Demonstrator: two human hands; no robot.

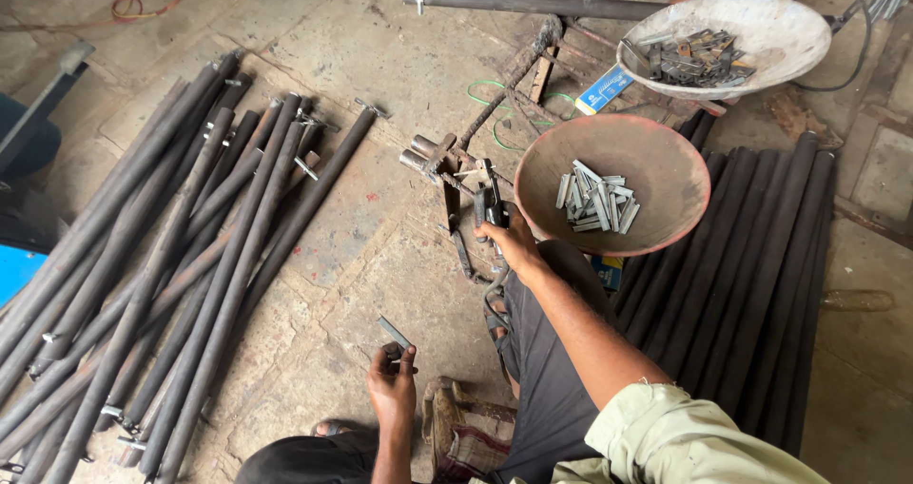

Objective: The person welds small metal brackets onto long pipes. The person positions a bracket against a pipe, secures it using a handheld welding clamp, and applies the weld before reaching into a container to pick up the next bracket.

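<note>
Nearest, the left hand [393, 381] pinches a small flat grey metal strip [394, 332] above the concrete floor [380, 256]. Further out, the right hand [514, 242] grips a dark handled tool [489, 203] at a rusty welded metal jig [456, 161]. Many strips remain in the rust-brown metal bowl [656, 161]; long dark steel pipes [190, 256] lie left.
</note>
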